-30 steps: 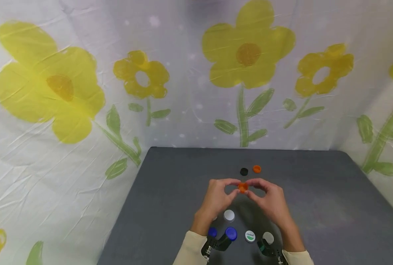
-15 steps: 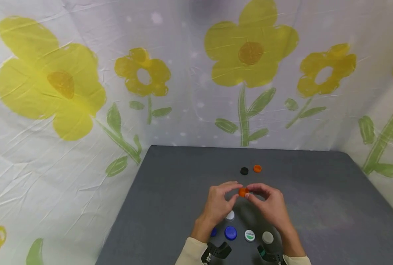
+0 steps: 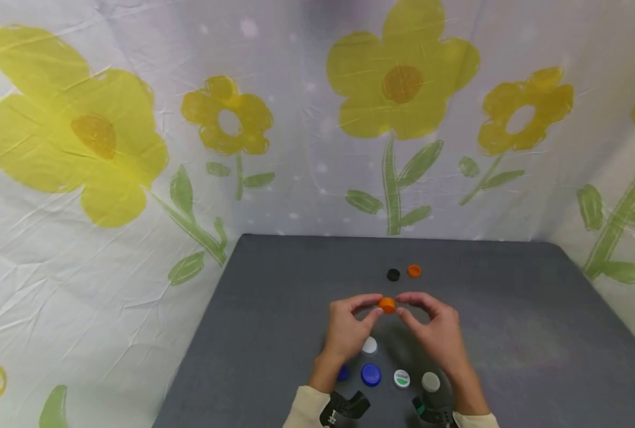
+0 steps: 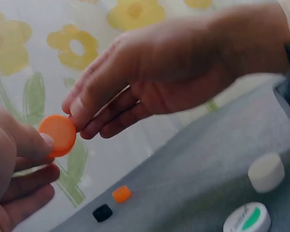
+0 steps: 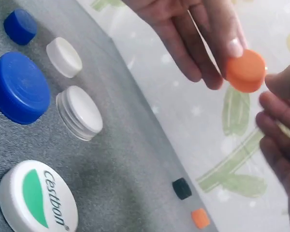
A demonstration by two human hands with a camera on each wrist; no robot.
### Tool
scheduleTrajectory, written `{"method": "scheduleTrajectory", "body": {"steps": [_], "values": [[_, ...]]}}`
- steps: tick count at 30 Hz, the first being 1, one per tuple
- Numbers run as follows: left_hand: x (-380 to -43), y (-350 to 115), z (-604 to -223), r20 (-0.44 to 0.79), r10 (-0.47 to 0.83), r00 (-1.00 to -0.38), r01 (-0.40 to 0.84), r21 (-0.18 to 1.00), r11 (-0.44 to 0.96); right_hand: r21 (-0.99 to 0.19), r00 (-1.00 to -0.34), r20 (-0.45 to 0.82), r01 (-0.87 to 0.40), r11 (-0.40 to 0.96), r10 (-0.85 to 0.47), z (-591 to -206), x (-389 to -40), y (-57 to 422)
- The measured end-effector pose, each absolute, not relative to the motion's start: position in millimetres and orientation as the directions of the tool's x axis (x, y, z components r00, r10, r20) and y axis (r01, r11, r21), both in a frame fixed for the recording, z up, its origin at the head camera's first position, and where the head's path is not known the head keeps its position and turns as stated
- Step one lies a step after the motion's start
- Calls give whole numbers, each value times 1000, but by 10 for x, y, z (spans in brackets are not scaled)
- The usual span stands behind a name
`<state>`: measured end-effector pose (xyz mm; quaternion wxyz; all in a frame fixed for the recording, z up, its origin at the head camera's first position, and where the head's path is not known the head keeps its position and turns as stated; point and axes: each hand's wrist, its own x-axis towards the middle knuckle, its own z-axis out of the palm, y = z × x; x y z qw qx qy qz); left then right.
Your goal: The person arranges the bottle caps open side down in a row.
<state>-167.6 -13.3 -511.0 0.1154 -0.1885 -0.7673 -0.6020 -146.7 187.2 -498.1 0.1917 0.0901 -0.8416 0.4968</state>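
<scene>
An orange bottle cap (image 3: 387, 305) is held above the table between the thumb and fingers of my left hand (image 3: 345, 330). In the left wrist view, the left thumb lies across the face of the orange cap (image 4: 61, 135). My right hand (image 3: 436, 330) is at the cap's other side, its thumb and fingers spread apart. In the right wrist view, the right fingertips are very close to the cap's edge; whether they touch it I cannot tell. Beyond the hands, a black cap (image 3: 393, 274) and a second orange cap (image 3: 414, 271) lie on the table.
On the grey table (image 3: 285, 285), nearer the body, are a large blue cap (image 3: 371, 374), a small blue cap (image 5: 20, 26), a white-and-green Cestbon cap (image 3: 401, 378), an off-white cap (image 3: 430, 382) and two white caps, one clear-sided (image 5: 82, 110). A flower-printed sheet (image 3: 296, 196) hangs behind.
Both hands held the orange cap; now the left hand pinches it and the right thumb and fingers have spread from it. The cap has turned, its closed face now showing.
</scene>
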Motion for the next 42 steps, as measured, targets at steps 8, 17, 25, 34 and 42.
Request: {"method": "scheduleTrajectory", "body": {"steps": [8, 17, 25, 34, 42], "values": [[-1660, -177, -5021, 240, 115, -964, 240, 971, -13, -664, -776, 629, -567, 487, -47, -4951, -1441, 1794], [-1631, -206, -4975, 136, 158, -978, 134, 991, -21, -593, -728, 679, -619, 515, -93, -4987, -1442, 1783], [-1644, -212, -5006, 251, 223, -942, 270, 961, 59, -581, -706, 706, -625, 521, -59, -4980, -1417, 1808], [-1648, -135, -4960, 542, 293, -788, 612, 743, 271, -653, -794, 606, -525, 546, -39, -4894, -1347, 1925], [-1653, -83, -5021, 482, 412, -773, 627, 677, 384, -662, -908, 412, -359, 658, -81, -4922, -1283, 2046]]}}
